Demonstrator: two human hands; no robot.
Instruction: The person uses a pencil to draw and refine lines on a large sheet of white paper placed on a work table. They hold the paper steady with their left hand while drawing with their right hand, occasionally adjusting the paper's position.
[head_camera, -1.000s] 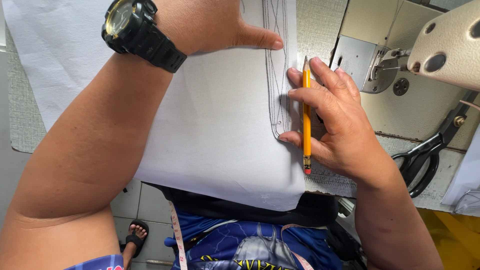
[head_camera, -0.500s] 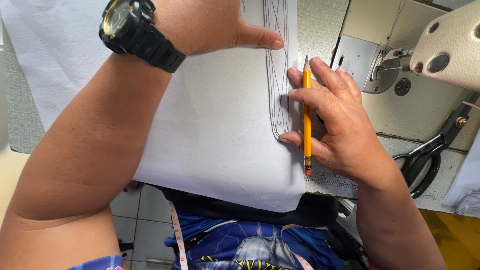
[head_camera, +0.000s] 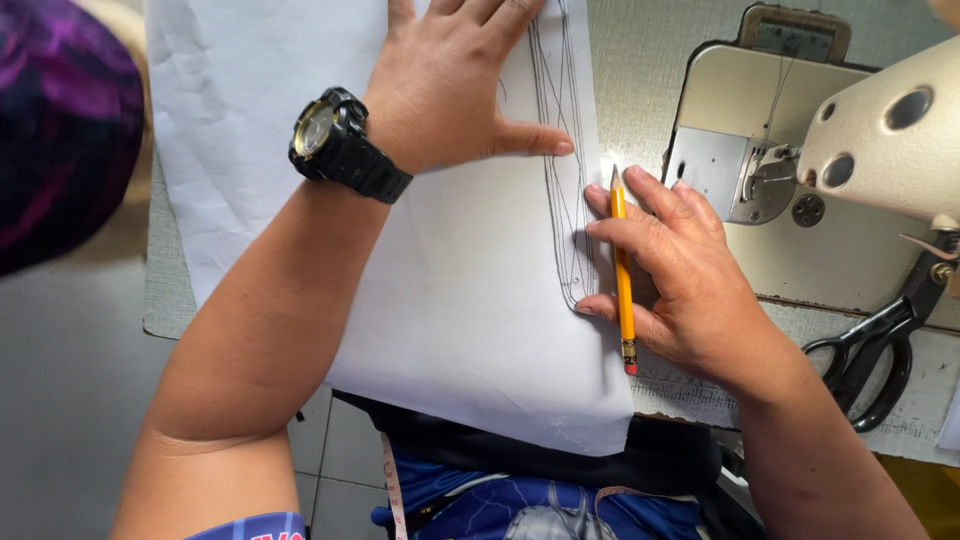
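Observation:
A large white sheet of paper lies on the table with thin pencil curves drawn near its right edge. My left hand presses flat on the paper, fingers spread, thumb pointing toward the lines; a black wristwatch sits on that wrist. My right hand rests at the paper's right edge and holds a yellow pencil lying along its fingers, tip pointing away from me, red eraser end toward me.
A cream sewing machine stands at the right, its needle plate just beyond my right hand. Black scissors lie on the table at the right. A purple cloth shape fills the upper left corner.
The view has shifted so both hands and the paper sit lower in frame. A purple shape has come into view at the upper left. Both hands keep their hold and pose.

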